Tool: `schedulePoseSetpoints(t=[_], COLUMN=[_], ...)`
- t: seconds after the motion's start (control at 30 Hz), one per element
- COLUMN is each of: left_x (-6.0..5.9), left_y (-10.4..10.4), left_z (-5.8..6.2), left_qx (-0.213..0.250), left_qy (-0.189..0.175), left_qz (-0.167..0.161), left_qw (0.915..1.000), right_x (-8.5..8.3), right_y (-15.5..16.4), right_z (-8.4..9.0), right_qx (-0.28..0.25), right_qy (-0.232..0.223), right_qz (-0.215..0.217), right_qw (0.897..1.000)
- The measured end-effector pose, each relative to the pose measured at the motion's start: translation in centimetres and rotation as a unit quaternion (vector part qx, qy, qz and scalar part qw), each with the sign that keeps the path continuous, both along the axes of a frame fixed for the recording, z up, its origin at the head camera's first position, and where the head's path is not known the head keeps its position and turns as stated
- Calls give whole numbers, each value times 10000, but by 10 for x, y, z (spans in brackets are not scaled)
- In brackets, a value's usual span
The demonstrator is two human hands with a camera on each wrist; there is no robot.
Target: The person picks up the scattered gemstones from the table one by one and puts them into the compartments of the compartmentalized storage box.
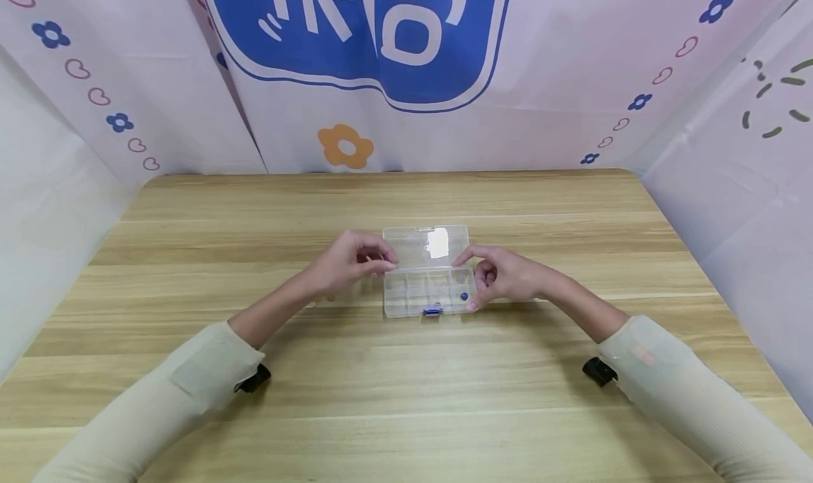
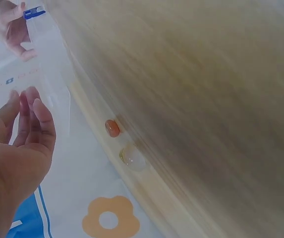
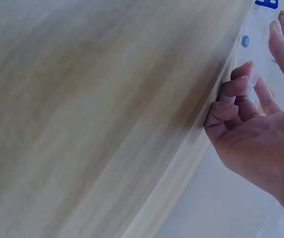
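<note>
A clear plastic compartment box (image 1: 419, 294) lies on the wooden table (image 1: 406, 398) with its lid (image 1: 424, 246) folded back. It has a blue clasp (image 1: 432, 311) at the front and a blue bead (image 1: 464, 296) in the right compartment. My left hand (image 1: 387, 263) touches the box's left edge at the hinge with near-straight fingers (image 2: 30, 106). My right hand (image 1: 466, 278) pinches the box's right end, index finger on the lid corner and thumb at the base, other fingers (image 3: 228, 96) curled. An orange bead (image 2: 112, 128) and a clear bead (image 2: 132, 156) lie on the table beside my left hand.
Printed fabric walls (image 1: 406, 59) close in the table at the back and on both sides. Bare wood stretches in front of the box and behind it. Black wrist mounts (image 1: 254, 378) sit just above the tabletop.
</note>
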State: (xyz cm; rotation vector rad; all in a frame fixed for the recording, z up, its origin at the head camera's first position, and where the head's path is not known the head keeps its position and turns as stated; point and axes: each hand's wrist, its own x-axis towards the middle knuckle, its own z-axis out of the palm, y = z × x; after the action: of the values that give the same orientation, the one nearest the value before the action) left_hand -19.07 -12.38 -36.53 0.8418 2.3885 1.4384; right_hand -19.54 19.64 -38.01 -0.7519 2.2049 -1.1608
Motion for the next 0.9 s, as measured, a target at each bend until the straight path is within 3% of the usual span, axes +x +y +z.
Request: schedulePoseSetpoints(t=[0.9], left_x=[-3], left_y=[18], left_z=[-2], left_qx=[-170], left_qy=[110], left_qz=[-276], left_qw=[9994], right_x=[-2], right_y=[0], right_z=[-3], right_qx=[-23], right_qy=[65], right_qz=[35], right_qw=[10000])
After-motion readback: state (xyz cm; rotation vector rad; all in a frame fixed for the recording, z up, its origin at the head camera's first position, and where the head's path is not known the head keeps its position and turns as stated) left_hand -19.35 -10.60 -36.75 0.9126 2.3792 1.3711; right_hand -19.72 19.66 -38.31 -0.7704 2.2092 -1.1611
